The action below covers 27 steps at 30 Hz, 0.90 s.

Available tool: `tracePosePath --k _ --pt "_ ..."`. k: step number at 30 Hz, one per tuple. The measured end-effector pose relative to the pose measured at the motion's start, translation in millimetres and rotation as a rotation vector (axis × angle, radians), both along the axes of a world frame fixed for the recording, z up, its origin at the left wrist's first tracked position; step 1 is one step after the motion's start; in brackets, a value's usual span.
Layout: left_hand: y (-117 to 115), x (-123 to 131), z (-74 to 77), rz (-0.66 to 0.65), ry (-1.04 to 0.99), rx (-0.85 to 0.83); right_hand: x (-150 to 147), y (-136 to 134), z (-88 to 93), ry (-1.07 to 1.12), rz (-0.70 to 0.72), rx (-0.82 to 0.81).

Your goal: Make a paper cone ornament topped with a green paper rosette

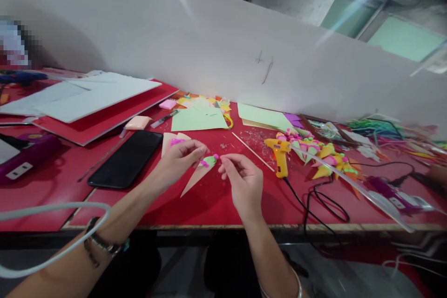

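Observation:
A small tan paper cone (197,178) lies on the red table, its point toward me, with a green pompom and pink bits at its wide end. On the left of that end is my left hand (181,160), thumb and fingertips pressed together; anything between them is too small to make out. To the right, my right hand (244,179) is also pinched beside the pink bit, and what it may hold cannot be made out. A yellow glue gun (280,157) stands to the right of my right hand.
A black phone (127,159) lies left, below white boards (101,95). Green paper (199,119) and a thin stick (253,151) lie behind my hands. Finished-looking cones (328,160), cables and a purple power strip (394,194) are right. A person stands beyond the partition (209,42).

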<state>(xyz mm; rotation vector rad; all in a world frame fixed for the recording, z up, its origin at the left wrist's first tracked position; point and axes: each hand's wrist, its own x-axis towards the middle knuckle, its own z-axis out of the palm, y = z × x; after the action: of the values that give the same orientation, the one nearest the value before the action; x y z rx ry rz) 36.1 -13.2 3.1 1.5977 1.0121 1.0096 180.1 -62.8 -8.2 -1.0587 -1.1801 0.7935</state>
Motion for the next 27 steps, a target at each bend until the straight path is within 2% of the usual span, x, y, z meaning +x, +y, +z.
tracePosePath --k 5,9,17,22,27 --pt "3.4 -3.7 -5.2 -0.011 -0.125 -0.086 1.4 3.8 -1.9 0.091 0.088 -0.019" --pt "1.7 -2.7 -3.5 -0.027 -0.246 -0.14 2.0 5.0 -3.8 0.169 0.116 -0.046" --pt "-0.2 -3.5 -0.9 -0.011 -0.199 -0.01 2.1 4.5 -2.4 0.165 0.109 -0.071" --pt "-1.1 -1.9 1.0 0.022 -0.216 -0.072 2.0 5.5 -4.1 0.231 0.156 -0.069" --pt "0.4 -1.7 -1.4 0.035 -0.207 -0.07 1.6 1.9 -0.3 0.123 0.148 -0.044"
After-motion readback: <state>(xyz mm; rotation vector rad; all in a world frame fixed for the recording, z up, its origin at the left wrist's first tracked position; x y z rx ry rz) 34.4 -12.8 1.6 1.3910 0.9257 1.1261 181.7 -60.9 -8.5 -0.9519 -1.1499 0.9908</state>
